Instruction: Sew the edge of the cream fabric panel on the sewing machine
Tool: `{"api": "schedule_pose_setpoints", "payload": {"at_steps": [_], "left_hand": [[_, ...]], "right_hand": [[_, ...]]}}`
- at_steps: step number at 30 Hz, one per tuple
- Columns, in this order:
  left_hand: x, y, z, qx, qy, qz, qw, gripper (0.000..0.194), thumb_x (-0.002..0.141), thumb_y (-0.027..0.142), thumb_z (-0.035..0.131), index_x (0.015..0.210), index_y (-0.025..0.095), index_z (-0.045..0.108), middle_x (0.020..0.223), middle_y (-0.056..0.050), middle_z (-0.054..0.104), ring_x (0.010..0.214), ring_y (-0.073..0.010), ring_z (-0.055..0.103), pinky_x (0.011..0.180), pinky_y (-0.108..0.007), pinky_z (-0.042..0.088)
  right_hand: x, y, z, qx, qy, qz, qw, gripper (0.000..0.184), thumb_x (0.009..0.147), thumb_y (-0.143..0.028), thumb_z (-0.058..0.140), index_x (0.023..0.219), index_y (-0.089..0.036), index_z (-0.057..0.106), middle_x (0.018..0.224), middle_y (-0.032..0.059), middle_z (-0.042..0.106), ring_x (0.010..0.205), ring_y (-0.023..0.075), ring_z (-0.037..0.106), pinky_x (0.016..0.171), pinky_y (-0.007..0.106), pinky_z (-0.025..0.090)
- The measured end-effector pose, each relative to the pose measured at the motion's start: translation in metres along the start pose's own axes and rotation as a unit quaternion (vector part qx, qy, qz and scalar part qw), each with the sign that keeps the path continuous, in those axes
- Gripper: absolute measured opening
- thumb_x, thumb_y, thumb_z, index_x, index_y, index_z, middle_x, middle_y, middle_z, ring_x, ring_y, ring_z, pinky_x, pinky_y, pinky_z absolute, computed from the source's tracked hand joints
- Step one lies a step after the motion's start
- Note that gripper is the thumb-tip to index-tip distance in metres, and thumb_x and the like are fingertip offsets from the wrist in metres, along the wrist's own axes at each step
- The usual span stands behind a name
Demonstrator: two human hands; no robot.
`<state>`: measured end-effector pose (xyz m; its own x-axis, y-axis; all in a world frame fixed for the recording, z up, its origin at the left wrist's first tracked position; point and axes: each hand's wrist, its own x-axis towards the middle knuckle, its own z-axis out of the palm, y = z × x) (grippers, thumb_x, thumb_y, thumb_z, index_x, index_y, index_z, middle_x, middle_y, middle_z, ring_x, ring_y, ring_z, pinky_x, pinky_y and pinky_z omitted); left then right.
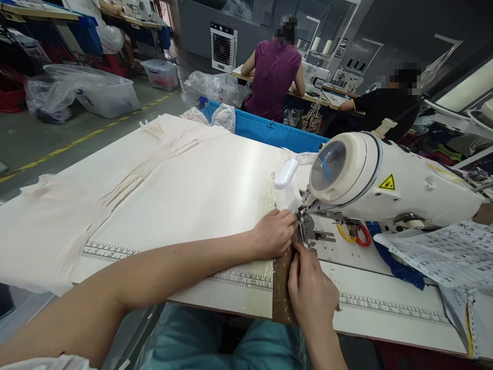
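My left hand [274, 234] rests on the sewing table [215, 185] with its fingers curled together beside the needle area of a white sewing machine [362, 167]. Just below, my right hand [311, 282] is closed in a pinch, its fingertips close to those of the left. Whatever the fingers hold is hidden. Beyond my left hand, a white piece of fabric [287, 199] lies near the presser foot, by a rounded white plastic part [286, 173]. A brown strip [283, 288] runs along the tabletop under my hands.
Pale fabric pieces [42, 226] spread over the table's left side. Printed sheets [442, 252] and red and yellow rings [356, 235] are at the right. A blue cloth bin [265, 128] stands behind the table. Two co-workers sit farther back; plastic boxes [108, 95] stand on the floor.
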<state>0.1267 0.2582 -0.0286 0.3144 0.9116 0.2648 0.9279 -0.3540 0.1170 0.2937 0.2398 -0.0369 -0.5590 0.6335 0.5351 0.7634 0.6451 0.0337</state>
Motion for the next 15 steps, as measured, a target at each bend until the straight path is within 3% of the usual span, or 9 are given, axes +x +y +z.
{"api": "schedule_pose_setpoints", "payload": {"at_steps": [5,9,12,15], "left_hand": [[0.001,-0.007,-0.001,-0.01,0.003,-0.01,1.0,0.034,0.091,0.02,0.049,0.12,0.008,0.062,0.125,-0.012,0.06,0.115,-0.0257,0.052,0.097,-0.039,0.043],[0.001,-0.013,-0.002,-0.017,0.018,-0.021,0.999,0.027,0.089,0.017,0.05,0.111,0.012,0.065,0.121,-0.01,0.062,0.112,-0.0244,0.054,0.095,-0.038,0.044],[0.002,-0.017,-0.003,-0.025,0.035,-0.037,0.998,0.028,0.09,0.017,0.048,0.112,0.012,0.065,0.123,-0.009,0.061,0.113,-0.0246,0.053,0.092,-0.038,0.046],[0.003,-0.016,-0.004,-0.025,0.043,-0.048,0.998,0.031,0.091,0.017,0.048,0.118,0.012,0.062,0.128,-0.009,0.06,0.114,-0.0239,0.053,0.092,-0.038,0.046]], "right_hand": [[0.0,-0.002,0.0,0.001,-0.004,0.006,1.0,0.035,0.099,-0.02,0.036,0.115,-0.013,0.066,0.09,0.0084,0.077,0.051,0.0177,0.067,0.037,0.028,0.034],[-0.013,0.01,-0.009,0.139,-0.018,0.037,0.989,0.034,0.101,-0.026,0.037,0.117,-0.017,0.066,0.105,0.0081,0.076,0.081,0.0186,0.074,0.056,0.024,0.053],[-0.024,0.027,-0.017,0.314,-0.036,0.168,0.934,0.034,0.098,-0.041,0.047,0.116,-0.02,0.068,0.112,0.0089,0.075,0.096,0.0222,0.072,0.068,0.026,0.057],[-0.032,0.046,-0.022,0.393,-0.055,0.314,0.863,0.044,0.091,-0.055,0.055,0.112,-0.02,0.07,0.088,0.0066,0.074,0.076,0.021,0.07,0.063,0.029,0.057]]}}
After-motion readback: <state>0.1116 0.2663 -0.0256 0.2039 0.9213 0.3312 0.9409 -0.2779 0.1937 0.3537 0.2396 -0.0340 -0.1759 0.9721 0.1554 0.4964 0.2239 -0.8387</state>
